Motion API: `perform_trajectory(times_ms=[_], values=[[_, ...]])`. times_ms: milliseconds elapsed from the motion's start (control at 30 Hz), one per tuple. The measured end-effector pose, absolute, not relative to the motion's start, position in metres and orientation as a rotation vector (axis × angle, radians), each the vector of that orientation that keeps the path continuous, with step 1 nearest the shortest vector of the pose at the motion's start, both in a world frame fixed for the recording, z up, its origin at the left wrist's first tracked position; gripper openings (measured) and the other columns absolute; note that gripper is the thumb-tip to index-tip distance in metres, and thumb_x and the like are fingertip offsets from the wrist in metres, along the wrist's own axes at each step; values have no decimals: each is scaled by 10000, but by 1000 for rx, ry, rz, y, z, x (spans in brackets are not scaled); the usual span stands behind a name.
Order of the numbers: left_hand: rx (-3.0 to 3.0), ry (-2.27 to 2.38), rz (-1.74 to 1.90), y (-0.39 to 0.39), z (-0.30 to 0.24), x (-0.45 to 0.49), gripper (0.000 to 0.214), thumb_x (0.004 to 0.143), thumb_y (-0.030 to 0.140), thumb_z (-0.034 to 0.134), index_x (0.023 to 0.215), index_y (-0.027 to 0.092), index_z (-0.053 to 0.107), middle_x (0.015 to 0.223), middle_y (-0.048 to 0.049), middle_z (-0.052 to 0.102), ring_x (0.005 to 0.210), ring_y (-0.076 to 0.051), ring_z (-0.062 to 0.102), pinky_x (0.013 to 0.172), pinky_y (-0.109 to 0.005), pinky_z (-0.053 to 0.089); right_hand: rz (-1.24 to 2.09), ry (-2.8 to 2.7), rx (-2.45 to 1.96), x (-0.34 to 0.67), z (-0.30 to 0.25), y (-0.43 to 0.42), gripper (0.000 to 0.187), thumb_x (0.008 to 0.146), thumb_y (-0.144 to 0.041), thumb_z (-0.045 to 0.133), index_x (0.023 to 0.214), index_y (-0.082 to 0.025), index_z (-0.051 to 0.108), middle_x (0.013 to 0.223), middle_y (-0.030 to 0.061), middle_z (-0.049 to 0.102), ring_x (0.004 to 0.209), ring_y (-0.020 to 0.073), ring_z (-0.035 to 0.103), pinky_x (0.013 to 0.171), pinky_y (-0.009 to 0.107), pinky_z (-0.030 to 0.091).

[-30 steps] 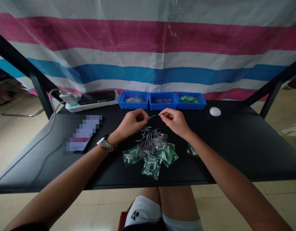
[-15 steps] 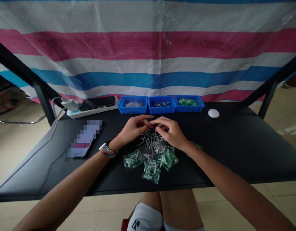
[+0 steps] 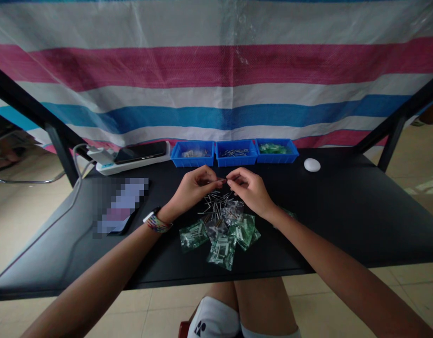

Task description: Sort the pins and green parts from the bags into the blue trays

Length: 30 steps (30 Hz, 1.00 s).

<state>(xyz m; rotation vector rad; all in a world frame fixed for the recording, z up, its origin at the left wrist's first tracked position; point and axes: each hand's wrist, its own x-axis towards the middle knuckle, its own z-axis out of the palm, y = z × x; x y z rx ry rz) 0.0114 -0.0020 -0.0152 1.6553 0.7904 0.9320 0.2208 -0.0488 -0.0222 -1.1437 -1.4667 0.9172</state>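
Over the middle of the black table, my left hand [image 3: 197, 184] pinches what looks like a thin metal pin [image 3: 222, 180], mostly covered by the fingers. My right hand [image 3: 251, 188] is closed in a pinch at its other end, fingertips almost meeting those of the left. Right below the hands lies a loose pile of thin metal pins [image 3: 216, 203]. Nearer to me are small clear bags [image 3: 216, 229] and several green-tinted bags [image 3: 221, 251] with small parts inside.
Three blue bins [image 3: 192, 161] stand in a row at the back, holding pale parts, metal pins and green pieces. A white power strip [image 3: 135, 164] with a phone [image 3: 142, 151] on it is at the back left. Another phone [image 3: 123, 206] lies left, a white mouse-like object [image 3: 312, 165] right.
The pin stood upright at my left fingertips before; now it lies flatter between both hands. My right fingers have closed from a looser curl into a pinch.
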Motion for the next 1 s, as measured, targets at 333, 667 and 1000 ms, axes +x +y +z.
perform_trajectory(times_ms=[333,667,1000], values=[[1842,759,1000,-7,-6,11,283,864,414,865,860,176,712,926,-72,731,860,-192,692,787,-319,565,1329,-1347,-1009,217,-20,-50,342,900,-529,727,849,-197,662,757,-10,679,538,106,624,500,225,516],[1786,810,918,-8,0,12,374,836,429,860,1021,180,650,951,-54,713,831,-174,666,737,-280,529,1128,-1349,-1026,219,-11,-54,216,854,-422,782,867,-213,726,685,-16,656,511,132,604,475,262,498],[1790,828,790,-5,3,9,360,973,492,657,799,177,634,709,-15,660,644,-142,577,612,-259,463,1051,-1373,-1083,220,-13,-54,208,853,-408,780,909,-211,742,744,0,679,528,125,607,468,251,490]])
